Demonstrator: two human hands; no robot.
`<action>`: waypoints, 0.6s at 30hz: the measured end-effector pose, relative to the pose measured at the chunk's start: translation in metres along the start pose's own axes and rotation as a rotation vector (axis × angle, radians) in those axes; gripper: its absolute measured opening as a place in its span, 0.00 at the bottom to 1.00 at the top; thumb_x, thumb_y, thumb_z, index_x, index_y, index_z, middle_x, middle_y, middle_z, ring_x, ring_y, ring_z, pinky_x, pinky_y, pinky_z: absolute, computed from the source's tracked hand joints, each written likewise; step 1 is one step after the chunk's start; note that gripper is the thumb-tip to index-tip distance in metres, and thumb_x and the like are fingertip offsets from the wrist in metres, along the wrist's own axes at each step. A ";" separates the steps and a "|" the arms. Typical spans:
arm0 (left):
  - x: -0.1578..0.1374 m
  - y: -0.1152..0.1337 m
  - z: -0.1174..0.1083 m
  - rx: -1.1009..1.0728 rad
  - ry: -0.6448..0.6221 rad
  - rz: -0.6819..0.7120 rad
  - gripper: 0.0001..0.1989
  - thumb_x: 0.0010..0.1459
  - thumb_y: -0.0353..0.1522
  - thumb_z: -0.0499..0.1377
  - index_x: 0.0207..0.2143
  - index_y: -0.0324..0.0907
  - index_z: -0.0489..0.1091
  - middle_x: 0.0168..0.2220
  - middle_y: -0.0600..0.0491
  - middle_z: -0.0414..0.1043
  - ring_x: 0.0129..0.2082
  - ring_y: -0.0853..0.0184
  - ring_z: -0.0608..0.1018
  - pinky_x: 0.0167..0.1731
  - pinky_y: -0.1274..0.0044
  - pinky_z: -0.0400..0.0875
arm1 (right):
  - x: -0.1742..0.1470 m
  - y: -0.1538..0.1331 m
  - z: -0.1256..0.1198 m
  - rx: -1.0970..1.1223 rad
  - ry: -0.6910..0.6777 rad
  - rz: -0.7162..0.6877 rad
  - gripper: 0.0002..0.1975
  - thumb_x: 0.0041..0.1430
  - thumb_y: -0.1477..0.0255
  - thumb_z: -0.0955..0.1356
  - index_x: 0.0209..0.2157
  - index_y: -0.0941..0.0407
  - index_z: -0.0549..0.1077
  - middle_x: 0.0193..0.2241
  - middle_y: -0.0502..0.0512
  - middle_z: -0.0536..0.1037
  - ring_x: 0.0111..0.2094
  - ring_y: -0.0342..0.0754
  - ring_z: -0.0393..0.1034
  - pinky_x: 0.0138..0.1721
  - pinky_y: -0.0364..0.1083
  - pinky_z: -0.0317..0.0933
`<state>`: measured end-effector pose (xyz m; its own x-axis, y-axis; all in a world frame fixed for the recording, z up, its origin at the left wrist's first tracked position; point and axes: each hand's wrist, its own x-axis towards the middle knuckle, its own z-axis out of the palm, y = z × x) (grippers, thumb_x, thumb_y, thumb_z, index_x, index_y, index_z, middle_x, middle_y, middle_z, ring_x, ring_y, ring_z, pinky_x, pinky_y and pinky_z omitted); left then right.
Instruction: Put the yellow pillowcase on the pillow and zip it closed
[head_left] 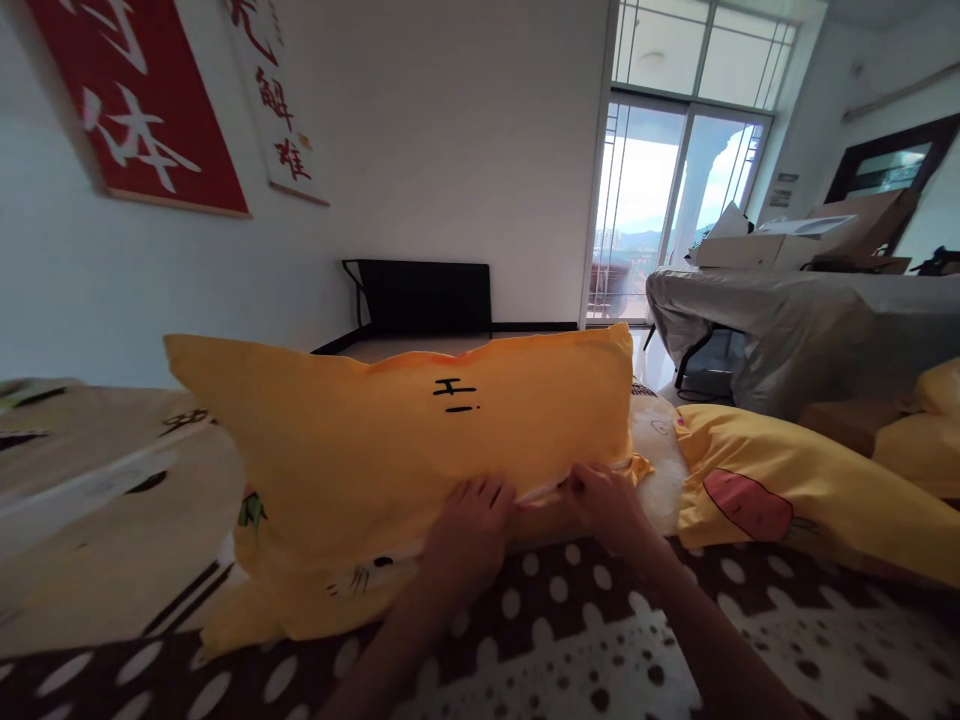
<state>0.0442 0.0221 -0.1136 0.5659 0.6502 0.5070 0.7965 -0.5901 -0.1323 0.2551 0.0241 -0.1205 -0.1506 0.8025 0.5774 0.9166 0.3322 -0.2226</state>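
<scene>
Both hands, left hand (471, 525) and right hand (604, 500), pinch the lower edge of the yellow pillowcase (390, 450), whose long axis runs left-right across them.

Yellow pillow (360, 450) w/ "Hi", upright on bed.
</scene>
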 end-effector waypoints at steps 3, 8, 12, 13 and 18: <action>0.000 0.000 -0.001 -0.009 -0.035 -0.003 0.08 0.58 0.25 0.47 0.34 0.39 0.65 0.35 0.47 0.67 0.36 0.59 0.66 0.36 0.68 0.60 | 0.003 0.005 -0.005 0.017 0.008 0.003 0.05 0.53 0.76 0.64 0.24 0.57 0.68 0.25 0.52 0.73 0.29 0.44 0.65 0.31 0.42 0.50; -0.001 0.001 -0.004 -0.039 -0.076 -0.009 0.07 0.57 0.24 0.48 0.34 0.39 0.64 0.36 0.47 0.67 0.36 0.59 0.66 0.36 0.67 0.60 | 0.006 0.011 -0.014 0.066 0.006 0.003 0.05 0.51 0.79 0.64 0.24 0.58 0.68 0.27 0.53 0.72 0.33 0.45 0.64 0.34 0.42 0.52; 0.001 0.002 -0.008 -0.055 -0.101 -0.023 0.08 0.55 0.23 0.48 0.34 0.39 0.65 0.36 0.46 0.67 0.37 0.58 0.67 0.37 0.67 0.61 | 0.007 0.024 -0.021 0.086 -0.028 0.090 0.06 0.51 0.77 0.64 0.23 0.58 0.68 0.26 0.51 0.71 0.29 0.42 0.62 0.30 0.42 0.49; 0.001 0.002 -0.008 -0.055 -0.110 -0.023 0.08 0.54 0.23 0.48 0.34 0.39 0.65 0.37 0.46 0.67 0.37 0.58 0.67 0.38 0.67 0.61 | 0.007 0.028 -0.021 0.078 -0.031 0.125 0.05 0.50 0.77 0.64 0.22 0.58 0.68 0.25 0.51 0.70 0.27 0.42 0.61 0.29 0.42 0.48; 0.001 0.003 -0.008 -0.066 -0.138 -0.020 0.10 0.54 0.23 0.47 0.36 0.38 0.66 0.39 0.45 0.68 0.39 0.57 0.67 0.40 0.65 0.62 | 0.007 0.045 -0.019 0.135 -0.070 0.182 0.06 0.51 0.74 0.64 0.23 0.57 0.69 0.22 0.49 0.70 0.25 0.41 0.61 0.29 0.42 0.48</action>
<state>0.0452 0.0169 -0.1068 0.5774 0.7190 0.3868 0.7947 -0.6035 -0.0645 0.3027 0.0352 -0.1120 -0.0176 0.8861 0.4631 0.8738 0.2387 -0.4236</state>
